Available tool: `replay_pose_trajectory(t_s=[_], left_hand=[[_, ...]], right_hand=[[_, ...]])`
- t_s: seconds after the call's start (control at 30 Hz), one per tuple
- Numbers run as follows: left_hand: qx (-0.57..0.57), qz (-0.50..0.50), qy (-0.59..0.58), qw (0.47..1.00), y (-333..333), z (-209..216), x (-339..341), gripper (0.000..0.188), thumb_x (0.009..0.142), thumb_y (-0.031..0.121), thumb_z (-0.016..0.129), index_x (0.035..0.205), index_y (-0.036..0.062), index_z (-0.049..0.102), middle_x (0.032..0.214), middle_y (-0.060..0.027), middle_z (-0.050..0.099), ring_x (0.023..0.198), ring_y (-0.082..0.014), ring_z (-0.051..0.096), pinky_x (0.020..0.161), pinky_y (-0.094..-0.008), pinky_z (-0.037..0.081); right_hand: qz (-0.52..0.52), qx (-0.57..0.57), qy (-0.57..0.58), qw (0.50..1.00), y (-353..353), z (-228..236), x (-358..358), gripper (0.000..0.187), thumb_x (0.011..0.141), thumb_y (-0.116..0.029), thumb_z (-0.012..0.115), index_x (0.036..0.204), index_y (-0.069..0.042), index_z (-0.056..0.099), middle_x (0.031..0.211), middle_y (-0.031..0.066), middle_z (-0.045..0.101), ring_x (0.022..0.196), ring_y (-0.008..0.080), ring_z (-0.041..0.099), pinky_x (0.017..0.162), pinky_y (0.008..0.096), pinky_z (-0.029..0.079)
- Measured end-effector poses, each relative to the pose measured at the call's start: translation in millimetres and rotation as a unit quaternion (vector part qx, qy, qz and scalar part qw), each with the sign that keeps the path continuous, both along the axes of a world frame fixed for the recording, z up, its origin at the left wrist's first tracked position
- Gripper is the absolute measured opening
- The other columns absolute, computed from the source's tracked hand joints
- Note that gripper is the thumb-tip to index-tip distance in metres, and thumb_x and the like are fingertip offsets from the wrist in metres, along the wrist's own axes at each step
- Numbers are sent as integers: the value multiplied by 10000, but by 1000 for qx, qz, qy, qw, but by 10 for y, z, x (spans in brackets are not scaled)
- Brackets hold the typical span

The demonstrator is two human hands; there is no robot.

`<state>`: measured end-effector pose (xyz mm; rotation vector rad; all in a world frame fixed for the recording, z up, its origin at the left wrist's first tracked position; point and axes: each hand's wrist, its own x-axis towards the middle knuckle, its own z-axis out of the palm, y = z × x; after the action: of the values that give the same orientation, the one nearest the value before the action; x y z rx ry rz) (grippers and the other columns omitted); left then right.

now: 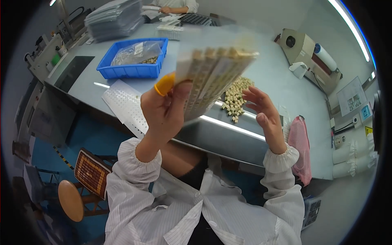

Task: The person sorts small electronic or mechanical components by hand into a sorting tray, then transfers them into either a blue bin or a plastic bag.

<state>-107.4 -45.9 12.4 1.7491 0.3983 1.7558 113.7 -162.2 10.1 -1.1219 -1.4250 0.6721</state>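
One bundle (pixel 216 77) up in the left hand (pixel 163 108), loose cubes (pixel 237 96) near the right hand (pixel 265 112)

The left hand's grip is closed around the lower left part of the bundle, a set of flat, clear-looking layers with tan edges. It is raised off the table (pixel 312 118) and blurred, so its finer detail cannot be told. Holding several layers together in one hand probably keeps their edges lined up and leaves the other hand free. An orange cover (pixel 164 84) sits on one digit of that hand, perhaps for better hold on slick plastic.

The right hand's grip is loose, fingers parted and gently bent, with nothing visible in it. It is just right of the cubes; whether a fingertip touches one, I cannot tell. The cubes lie in a heap within easy reach, which seems handy for picking.

A blue bin (pixel 128 73) stands farther off to the left, its walls likely there to contain the clear bag (pixel 136 53) and small pieces (pixel 150 60) inside. A white dotted sheet (pixel 126 106) lies near the table's front edge, left of the cubes, and a pink mesh bag (pixel 300 149) rests at the right, apparently out of the way of both hands
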Motion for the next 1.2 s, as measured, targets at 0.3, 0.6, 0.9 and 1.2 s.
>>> replay_pose_trajectory(t_s=[0.3, 0.6, 0.9, 1.2], left_hand=[[-285, -312, -224, 878, 434, 125, 91, 354, 917, 168, 549, 1208, -28, 494, 1082, -74, 597, 955, -105, 557, 841, -239, 440], [-305, -229, 199, 903, 589, -427, -510, 478, 839, 71, 603, 1287, 10, 445, 1163, -123, 573, 1070, -194, 566, 926, -289, 438], [-67, 131, 456, 878, 1287, -609, -1246, 365, 789, 103, 638, 1137, 6, 582, 1136, -173, 573, 1037, -320, 553, 909, -364, 421], [-118, 166, 539, 818, 1334, -888, -1779, 555, 783, 224, 680, 1239, -26, 483, 1352, -185, 404, 1256, -337, 371, 1044, -375, 303]], right_hand=[[159, -192, 127, 960, 632, -38, -357, 389, 844, -184, 651, 1158, 14, 535, 1056, 62, 620, 944, 107, 563, 843, 267, 437], [-165, -36, 193, 967, 248, -174, 760, 341, 901, -131, 541, 1204, 11, 474, 1023, 77, 620, 854, 139, 616, 738, 255, 505], [-302, -151, 190, 922, -379, -823, 1759, 377, 911, -82, 496, 1258, 36, 409, 1060, 117, 600, 839, 165, 627, 747, 266, 506], [-485, -200, -368, 768, -332, -763, 1665, 385, 843, -128, 600, 1204, -25, 513, 1190, 141, 536, 1154, 244, 478, 960, 349, 369]])
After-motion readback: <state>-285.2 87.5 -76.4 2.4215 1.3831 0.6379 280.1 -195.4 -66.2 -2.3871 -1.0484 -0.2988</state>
